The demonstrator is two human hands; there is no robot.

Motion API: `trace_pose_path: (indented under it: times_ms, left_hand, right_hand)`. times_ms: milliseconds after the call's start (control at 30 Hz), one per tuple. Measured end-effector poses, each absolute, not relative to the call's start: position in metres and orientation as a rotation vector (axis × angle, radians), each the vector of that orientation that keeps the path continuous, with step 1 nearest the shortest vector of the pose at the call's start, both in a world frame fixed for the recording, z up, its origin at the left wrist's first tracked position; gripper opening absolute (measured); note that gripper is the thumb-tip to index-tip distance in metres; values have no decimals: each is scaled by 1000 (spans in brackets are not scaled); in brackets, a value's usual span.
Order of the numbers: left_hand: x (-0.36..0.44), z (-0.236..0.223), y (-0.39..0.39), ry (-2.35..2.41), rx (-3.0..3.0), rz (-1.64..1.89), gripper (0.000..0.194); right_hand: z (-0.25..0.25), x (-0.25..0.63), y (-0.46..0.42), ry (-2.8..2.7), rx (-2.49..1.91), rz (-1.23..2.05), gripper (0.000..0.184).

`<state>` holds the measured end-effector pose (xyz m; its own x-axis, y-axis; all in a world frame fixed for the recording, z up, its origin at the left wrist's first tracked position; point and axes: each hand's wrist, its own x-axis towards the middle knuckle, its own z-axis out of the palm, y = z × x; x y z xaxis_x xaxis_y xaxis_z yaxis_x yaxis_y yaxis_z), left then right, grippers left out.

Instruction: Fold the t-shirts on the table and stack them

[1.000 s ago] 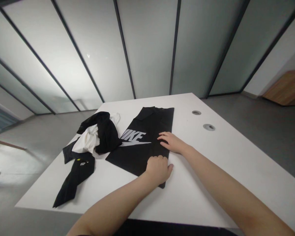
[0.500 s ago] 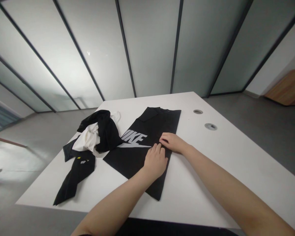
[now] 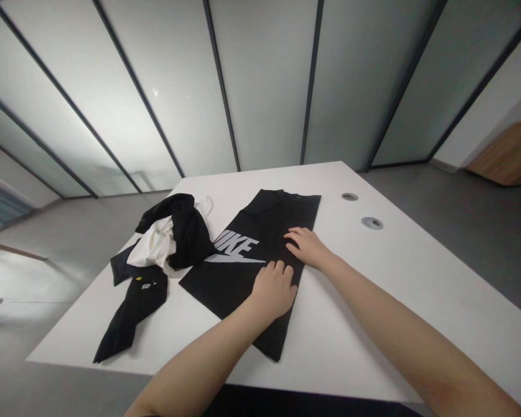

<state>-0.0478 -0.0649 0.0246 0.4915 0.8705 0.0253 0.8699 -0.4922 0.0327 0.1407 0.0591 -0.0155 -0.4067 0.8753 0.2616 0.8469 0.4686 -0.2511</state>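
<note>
A black T-shirt [image 3: 238, 286] with a large pale NIKE print lies folded lengthwise on a white table [image 3: 356, 336], its collar toward the far edge. My left hand [image 3: 274, 286] rests flat on the lower part of the shirt, just under the print, fingers bent a little and apart. Farther up, my right hand [image 3: 307, 246] lies on the shirt's right edge. Its fingers are spread and point left across the cloth. Neither hand grips anything that I can see.
A loose heap of black clothes [image 3: 193, 237] with a white garment [image 3: 154, 246] among them lies left of the shirt, a black sleeve-like part [image 3: 132, 318] reaching toward the near edge. Two round cable grommets [image 3: 372, 223] sit in the tabletop at right. Frosted glass panels [image 3: 264, 87] stand behind.
The fingers of my right hand have spread from a pinch near the left hand. My left hand has slid slightly toward me, and the shirt's lower edge has shifted slightly nearer.
</note>
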Motion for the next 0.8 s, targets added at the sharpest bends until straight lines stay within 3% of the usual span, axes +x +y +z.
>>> trace_pose_path:
  times_ms: [300,633,800]
  left_hand:
    - [-50,27,-61,1617,2634,-30,31]
    - [-49,6,-57,1625,2727,204,21]
    - [-50,0,-60,1474,2750,307,26]
  right_hand:
    - [3,134,53,-2425,-1453,218,23]
    - [-14,148,65,-2144,-1746,-28,20]
    - [-26,156,72,-2036,-1776,20,33]
